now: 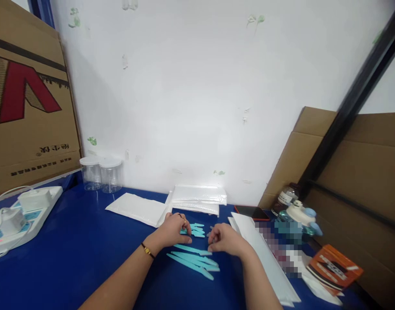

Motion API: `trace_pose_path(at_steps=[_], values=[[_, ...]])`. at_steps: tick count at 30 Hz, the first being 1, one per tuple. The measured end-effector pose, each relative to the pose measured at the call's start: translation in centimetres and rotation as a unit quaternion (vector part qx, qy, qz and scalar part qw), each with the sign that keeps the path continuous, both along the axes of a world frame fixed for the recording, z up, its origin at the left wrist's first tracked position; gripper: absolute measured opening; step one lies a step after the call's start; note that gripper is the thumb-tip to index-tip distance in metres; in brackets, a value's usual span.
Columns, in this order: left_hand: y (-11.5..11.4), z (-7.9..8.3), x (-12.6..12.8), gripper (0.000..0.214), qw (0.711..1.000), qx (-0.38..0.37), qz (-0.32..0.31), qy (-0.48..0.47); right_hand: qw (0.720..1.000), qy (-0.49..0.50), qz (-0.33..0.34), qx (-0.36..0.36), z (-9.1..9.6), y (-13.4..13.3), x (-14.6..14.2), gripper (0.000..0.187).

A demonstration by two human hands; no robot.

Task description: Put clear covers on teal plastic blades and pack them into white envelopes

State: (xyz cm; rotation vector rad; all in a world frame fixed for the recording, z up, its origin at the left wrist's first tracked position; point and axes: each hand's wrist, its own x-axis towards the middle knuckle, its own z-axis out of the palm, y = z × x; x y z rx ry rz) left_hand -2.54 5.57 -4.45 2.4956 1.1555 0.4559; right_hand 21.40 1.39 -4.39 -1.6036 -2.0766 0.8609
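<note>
Item 1: your left hand (174,230) is curling its fingers over short teal pieces (196,230). I cannot tell whether it is pinching one.

Item 2: your right hand (225,239) is bunching its fingertips shut; what they hold is too small to tell.

Item 3: long teal strips (194,259) are lying on the blue table (71,258), just nearer you than the white mailer stack (199,198). Their long axes are running left to right, with the right ends slanting toward you.

Item 4: two clear jars (100,174) are standing well left of that stack with their white lids on. Their contents cannot be told.

Item 5: a phone (252,212) is lying just right of the stack.
</note>
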Motion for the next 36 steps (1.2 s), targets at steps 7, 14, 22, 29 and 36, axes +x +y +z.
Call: trace_pose_path(at_steps=[7, 14, 22, 29, 36], values=[[-0.5, -0.3, 0.4, 0.017, 0.997, -0.011, -0.067, 0.040, 0.997, -0.032, 0.035, -0.054, -0.6, -0.1, -1.2, 0.014], [0.2, -0.5, -0.2, 0.016, 0.998, 0.014, -0.040, 0.044, 0.999, 0.000, 0.009, -0.038, -0.5, 0.2, 0.3, 0.010], [0.6, -0.2, -0.5, 0.028, 0.999, 0.003, 0.050, 0.013, 0.994, -0.053, -0.089, 0.042, 0.3, 0.1, 1.2, 0.019], [-1.4, 0.9, 0.3, 0.025, 0.995, -0.049, -0.088, 0.020, 0.993, -0.077, 0.026, -0.088, 0.3, -1.1, -0.6, 0.020], [-1.5, 1.2, 0.5, 0.014, 0.994, -0.026, -0.093, 0.049, 0.994, -0.090, 0.023, -0.053, 0.2, -1.0, -1.3, 0.010]])
